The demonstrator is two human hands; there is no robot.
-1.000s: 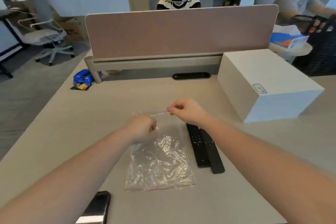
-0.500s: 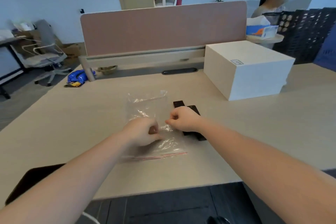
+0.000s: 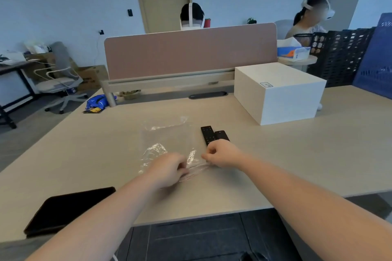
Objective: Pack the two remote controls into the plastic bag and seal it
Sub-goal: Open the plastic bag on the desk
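On the tabletop (image 3: 84,154), near its front edge, the plastic bag (image 3: 167,144) is lying flat and empty, its long axis running from 6 toward 12 o'clock. The near end carries a reddish seal strip, and that end is pinched by both hands: the left hand (image 3: 169,168) is closed on it at the left and the right hand (image 3: 222,154) at the right corner, as if the mouth were being parted. Nothing is packed yet. The two remote controls (image 3: 209,134) are lying side by side just at 3 o'clock of the bag, touching, their long axes likewise pointing toward 12 o'clock, their near ends hidden under the right hand. Opening the mouth, inserting both remotes and pressing the seal are judged to remain.
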